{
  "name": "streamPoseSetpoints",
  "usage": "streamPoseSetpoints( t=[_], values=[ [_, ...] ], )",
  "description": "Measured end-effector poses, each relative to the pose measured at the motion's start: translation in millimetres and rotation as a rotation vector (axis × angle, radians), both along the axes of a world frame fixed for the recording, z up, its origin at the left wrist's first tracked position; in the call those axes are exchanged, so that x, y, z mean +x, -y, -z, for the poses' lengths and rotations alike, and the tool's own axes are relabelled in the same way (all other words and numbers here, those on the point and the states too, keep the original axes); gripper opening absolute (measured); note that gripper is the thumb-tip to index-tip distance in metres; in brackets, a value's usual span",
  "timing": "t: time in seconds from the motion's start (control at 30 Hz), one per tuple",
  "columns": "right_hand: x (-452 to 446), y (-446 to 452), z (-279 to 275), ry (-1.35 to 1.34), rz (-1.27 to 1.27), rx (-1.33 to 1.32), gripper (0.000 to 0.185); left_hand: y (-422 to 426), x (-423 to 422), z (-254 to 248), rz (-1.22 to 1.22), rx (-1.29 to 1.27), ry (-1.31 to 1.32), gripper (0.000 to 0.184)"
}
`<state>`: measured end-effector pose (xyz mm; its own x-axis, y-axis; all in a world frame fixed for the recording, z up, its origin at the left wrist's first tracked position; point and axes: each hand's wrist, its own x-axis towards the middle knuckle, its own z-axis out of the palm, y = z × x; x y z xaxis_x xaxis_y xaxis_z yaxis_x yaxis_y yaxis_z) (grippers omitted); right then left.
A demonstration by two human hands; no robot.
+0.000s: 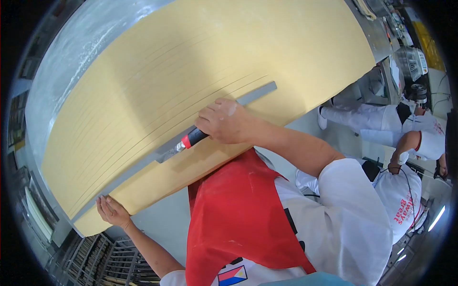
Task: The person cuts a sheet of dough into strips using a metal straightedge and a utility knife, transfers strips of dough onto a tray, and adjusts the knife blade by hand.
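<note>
A large, smooth, pale yellow sheet that looks like dough (267, 43) covers the work table, with several long, thin, parallel cut lines along it. Across its near side lies a long flat metal ruler (138, 167), lined up with the cuts. My left hand (112, 211) is at the ruler's lower-left end, fingers bent and fingertips pressed on it. My right hand (226, 121) is closed around the black-and-red handle of a cutter (193, 137). The cutter's short metal blade points left, beside the ruler's near edge; its tip is hard to make out.
Bare metal table (62, 71) dusted with flour shows beyond the sheet. My red apron (234, 209) is close to the near edge. Two people in white stand to the right, one with a visible sleeve (431, 145). Metal racks (114, 262) are at lower left.
</note>
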<state>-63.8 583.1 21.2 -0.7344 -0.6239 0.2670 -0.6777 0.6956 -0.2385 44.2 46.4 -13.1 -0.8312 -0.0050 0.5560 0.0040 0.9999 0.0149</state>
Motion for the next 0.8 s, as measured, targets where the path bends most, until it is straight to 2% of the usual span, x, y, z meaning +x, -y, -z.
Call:
streamPoseSetpoints(
  t=[0.13, 0.2, 0.5, 0.8],
  values=[
    [-1.5, -7.7, 4.1, -0.01, 0.004, -0.009, 0.008, -8.4, -1.9, 2.4, 0.021, 0.011, 0.001, 0.029],
    [-1.3, -11.6, 4.5, 0.045, 0.012, 0.008, 0.024, -13.8, -0.9, 1.0, -0.008, 0.022, 0.003, 0.029],
    [-1.9, 23.7, -8.3, 0.089, 0.016, 0.021, 0.026, 23.2, 1.1, -14.3, -0.008, 0.002, 0.011, 0.028],
    [-9.0, 3.8, -1.9, 0.087, 0.027, -0.031, 0.024, 1.1, -3.2, -10.6, -0.034, 0.047, 0.041, 0.031]
  ],
)
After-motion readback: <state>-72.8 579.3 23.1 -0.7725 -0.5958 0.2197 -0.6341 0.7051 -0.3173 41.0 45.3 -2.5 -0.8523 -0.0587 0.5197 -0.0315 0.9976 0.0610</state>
